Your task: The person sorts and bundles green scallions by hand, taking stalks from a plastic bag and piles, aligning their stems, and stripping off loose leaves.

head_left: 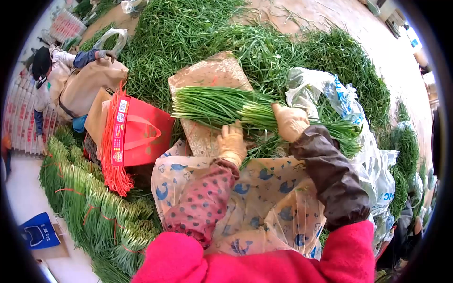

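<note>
A long bunch of green chives (207, 104) lies across a patterned board (212, 75) in front of me. My left hand (231, 144), in a pale glove, rests at the bunch's lower edge with its fingers spread. My right hand (289, 121), gloved too, is closed around the pale stem part at the bunch's right side. Leaves trail out to the right beyond my right wrist. A clear apron with blue whales (245, 188) covers my lap below both hands.
To the left, a red bag (146, 134) carries red ties (115, 174). Tied chive bundles (94, 212) are stacked at the lower left. A co-worker (52, 70) bends at the upper left. Loose chives (188, 33) lie behind the board, plastic bags (373, 155) at right.
</note>
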{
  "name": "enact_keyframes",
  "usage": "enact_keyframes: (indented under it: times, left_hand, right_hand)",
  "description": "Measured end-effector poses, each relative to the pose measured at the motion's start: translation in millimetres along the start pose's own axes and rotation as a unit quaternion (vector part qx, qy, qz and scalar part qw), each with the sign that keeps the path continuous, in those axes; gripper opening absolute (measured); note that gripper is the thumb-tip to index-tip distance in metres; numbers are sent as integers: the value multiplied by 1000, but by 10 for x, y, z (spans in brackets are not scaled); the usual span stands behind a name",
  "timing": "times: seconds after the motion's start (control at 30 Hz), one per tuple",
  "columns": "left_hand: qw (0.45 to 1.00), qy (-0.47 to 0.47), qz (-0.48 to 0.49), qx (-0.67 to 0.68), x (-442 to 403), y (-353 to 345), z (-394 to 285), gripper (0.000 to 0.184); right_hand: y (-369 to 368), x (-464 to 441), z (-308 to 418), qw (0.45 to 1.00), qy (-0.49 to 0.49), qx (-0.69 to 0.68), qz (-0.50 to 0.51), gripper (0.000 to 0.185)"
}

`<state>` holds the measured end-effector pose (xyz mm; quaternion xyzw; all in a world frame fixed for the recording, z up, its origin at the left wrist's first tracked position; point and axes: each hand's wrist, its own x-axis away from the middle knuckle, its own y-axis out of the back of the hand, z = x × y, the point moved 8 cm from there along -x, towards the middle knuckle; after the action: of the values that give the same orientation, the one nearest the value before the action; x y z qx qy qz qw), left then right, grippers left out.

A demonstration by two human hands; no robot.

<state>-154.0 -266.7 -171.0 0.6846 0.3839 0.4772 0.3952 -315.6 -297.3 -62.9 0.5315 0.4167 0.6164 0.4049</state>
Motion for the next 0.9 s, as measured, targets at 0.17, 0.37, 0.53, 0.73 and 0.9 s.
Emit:
enact_keyframes:
  times: [0.17,0.37,0.53,0.73,0.9]
  left_hand:
    - [991,-103,38,-73,353,-237,-568,59]
    - [886,-160,205,383,685,-262,-764,49]
    - [667,-12,319,673,934,81,-519,38]
    - [506,-17,171,845,963,515,-111,62]
    - [512,27,150,845,987,421,50,64]
  right_hand:
    - [-247,278,-528,990,-11,105,97,36]
    - [315,661,-661,984,-6,101,149,47]
    - [583,760,-173,996,20,-53,70,62]
    - [644,850,342,998,55,-5,23,61]
    - [551,826,507,992,105,67,-31,69]
